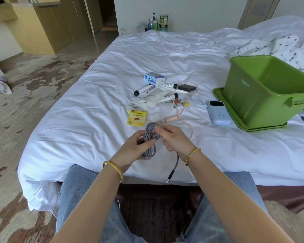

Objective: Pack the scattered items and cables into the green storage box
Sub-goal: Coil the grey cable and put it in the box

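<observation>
Hands: left hand [132, 147] and right hand [174, 137] both gripped grey cable coil [149, 137]; its loose plug end [170, 176] trailed toward the person.

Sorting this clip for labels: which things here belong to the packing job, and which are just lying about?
Job: grey braided cable held in both hands; green storage box; pink cable; power bank; tea sachet; tubes; tissue pack.

Lying about: bottles by the wall; spotted blanket.

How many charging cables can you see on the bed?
2. The grey braided cable is coiled in both hands near the bed's edge; the pink cable loops around the black box. A light blue cord may be another.
</observation>
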Tool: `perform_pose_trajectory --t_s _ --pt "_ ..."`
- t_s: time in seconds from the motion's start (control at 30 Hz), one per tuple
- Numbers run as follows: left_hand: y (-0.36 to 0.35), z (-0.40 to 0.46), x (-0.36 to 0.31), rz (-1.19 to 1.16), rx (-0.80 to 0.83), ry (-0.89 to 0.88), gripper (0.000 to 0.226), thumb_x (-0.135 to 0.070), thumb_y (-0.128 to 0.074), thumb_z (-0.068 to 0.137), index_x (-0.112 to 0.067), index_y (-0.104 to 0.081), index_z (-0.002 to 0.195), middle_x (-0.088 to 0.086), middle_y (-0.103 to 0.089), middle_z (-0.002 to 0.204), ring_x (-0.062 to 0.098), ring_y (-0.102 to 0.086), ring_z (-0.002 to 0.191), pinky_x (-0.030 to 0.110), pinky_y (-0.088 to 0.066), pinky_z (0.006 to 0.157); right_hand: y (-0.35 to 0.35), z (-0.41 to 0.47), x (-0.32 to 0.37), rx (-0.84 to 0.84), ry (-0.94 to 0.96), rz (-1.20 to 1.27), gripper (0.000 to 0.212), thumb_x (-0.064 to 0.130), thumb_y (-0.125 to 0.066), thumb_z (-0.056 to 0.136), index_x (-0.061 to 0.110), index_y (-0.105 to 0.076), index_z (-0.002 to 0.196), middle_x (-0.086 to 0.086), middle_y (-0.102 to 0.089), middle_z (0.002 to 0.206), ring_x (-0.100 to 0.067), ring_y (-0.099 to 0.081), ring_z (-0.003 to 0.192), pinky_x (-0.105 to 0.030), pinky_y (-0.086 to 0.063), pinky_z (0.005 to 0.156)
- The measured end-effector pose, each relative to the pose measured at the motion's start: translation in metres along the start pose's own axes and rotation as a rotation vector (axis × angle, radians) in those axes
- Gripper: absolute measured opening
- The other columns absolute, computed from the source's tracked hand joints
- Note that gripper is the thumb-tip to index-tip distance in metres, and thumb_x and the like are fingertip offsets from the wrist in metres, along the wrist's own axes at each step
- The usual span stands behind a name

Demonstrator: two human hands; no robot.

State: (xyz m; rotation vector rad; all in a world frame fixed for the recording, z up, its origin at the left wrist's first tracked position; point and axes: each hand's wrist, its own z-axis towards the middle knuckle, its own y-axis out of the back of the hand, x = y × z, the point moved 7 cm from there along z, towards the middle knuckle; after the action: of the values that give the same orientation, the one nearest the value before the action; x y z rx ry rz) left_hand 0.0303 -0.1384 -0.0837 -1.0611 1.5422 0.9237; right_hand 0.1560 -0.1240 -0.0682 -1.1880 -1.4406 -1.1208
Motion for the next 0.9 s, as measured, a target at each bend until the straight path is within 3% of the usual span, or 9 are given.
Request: perform_pose_trajectory --t_s 0.1,0.2,0.33,0.4,0.5,0.6,0.67,0.8,0.9 --pt "0.008 0.001 -0.004 -0.167 -0.166 -0.016 0.006 -0.027 -0.056 0.091 -0.027 -0.062 0.094 -0.005 -0.058 0.080 0.003 -0.057 0.068 0.018 -0.051 0.054 0.002 -0.001 0.002 -0.023 0.029 -0.060 0.028 0.025 -0.047 0.095 0.002 -0.062 0.103 0.008 -0.029 0.049 -0.002 -0.024 0.036 -0.013 -0.020 0.035" --pt "0.015 0.005 -0.001 -0.362 -0.323 0.007 0.007 -0.027 -0.054 0.093 -0.021 -0.057 0.092 -0.005 -0.058 0.073 0.006 -0.054 0.063 0.017 -0.049 0.048 -0.009 -0.006 0.010 0.054 0.157 -0.524 0.028 0.018 -0.045 0.096 0.001 -0.067 0.098 0.000 -0.042 0.059 -0.010 -0.038 0.052 -0.018 -0.028 0.047" --pt "0.029 0.007 0.001 -0.089 -0.474 -0.040 0.019 -0.024 -0.056 0.091 -0.011 -0.054 0.104 -0.001 -0.052 0.071 0.014 -0.049 0.062 0.015 -0.049 0.043 -0.012 -0.013 0.020 0.124 0.232 -0.889 0.027 0.024 -0.046 0.095 0.006 -0.067 0.092 -0.008 -0.059 0.078 -0.022 -0.052 0.075 -0.030 -0.035 0.064" --pt "0.032 0.007 -0.007 0.181 -0.479 -0.123 0.021 -0.022 -0.057 0.090 -0.009 -0.058 0.106 0.000 -0.055 0.072 0.016 -0.052 0.066 0.020 -0.052 0.051 -0.013 -0.016 0.026 0.147 0.276 -1.035 0.029 0.028 -0.044 0.096 0.008 -0.066 0.093 -0.013 -0.063 0.091 -0.028 -0.057 0.083 -0.036 -0.044 0.073" --pt "0.020 0.009 -0.018 0.600 -0.370 -0.264 0.032 -0.016 -0.061 0.087 -0.011 -0.059 0.118 0.012 -0.055 0.095 0.019 -0.051 0.092 0.017 -0.041 0.076 -0.013 -0.018 0.034 0.154 0.326 -1.052 0.027 0.030 -0.050 0.093 0.006 -0.064 0.089 -0.012 -0.057 0.086 -0.027 -0.054 0.078 -0.034 -0.040 0.065" --pt "0.007 0.008 -0.015 0.716 -0.209 -0.234 0.042 -0.013 -0.061 0.084 -0.016 -0.054 0.125 0.006 -0.035 0.106 0.016 -0.044 0.097 0.005 -0.031 0.078 -0.010 -0.018 0.038 0.157 0.296 -0.919 0.018 0.025 -0.057 0.090 0.013 -0.059 0.076 0.004 -0.045 0.064 -0.013 -0.043 0.062 -0.019 -0.028 0.051" --pt "-0.002 0.007 -0.010 0.794 -0.069 -0.183 0.047 -0.011 -0.060 0.081 -0.017 -0.050 0.126 0.003 -0.029 0.107 0.017 -0.045 0.096 0.005 -0.032 0.075 -0.006 -0.017 0.041 0.146 0.292 -0.730 0.017 0.020 -0.061 0.088 0.014 -0.059 0.072 0.008 -0.045 0.058 -0.006 -0.040 0.056 -0.015 -0.029 0.052" --pt "-0.026 0.000 -0.004 0.797 0.181 -0.138 0.053 -0.029 -0.072 0.077 -0.021 -0.051 0.124 0.005 -0.037 0.112 0.014 -0.040 0.105 0.014 -0.034 0.087 -0.007 -0.014 0.043 0.155 0.305 -0.515 0.014 0.013 -0.062 0.087 0.008 -0.065 0.075 -0.002 -0.058 0.067 -0.007 -0.048 0.060 -0.018 -0.038 0.059" --pt "-0.038 -0.008 -0.013 0.574 0.266 -0.175 0.023 -0.032 -0.070 0.080 -0.018 -0.065 0.098 0.006 -0.055 0.087 0.012 -0.052 0.076 0.018 -0.042 0.069 0.005 -0.009 0.042 0.142 0.304 -0.440 0.014 0.011 -0.067 0.082 0.011 -0.062 0.069 0.005 -0.053 0.061 0.002 -0.046 0.053 -0.010 -0.037 0.056"
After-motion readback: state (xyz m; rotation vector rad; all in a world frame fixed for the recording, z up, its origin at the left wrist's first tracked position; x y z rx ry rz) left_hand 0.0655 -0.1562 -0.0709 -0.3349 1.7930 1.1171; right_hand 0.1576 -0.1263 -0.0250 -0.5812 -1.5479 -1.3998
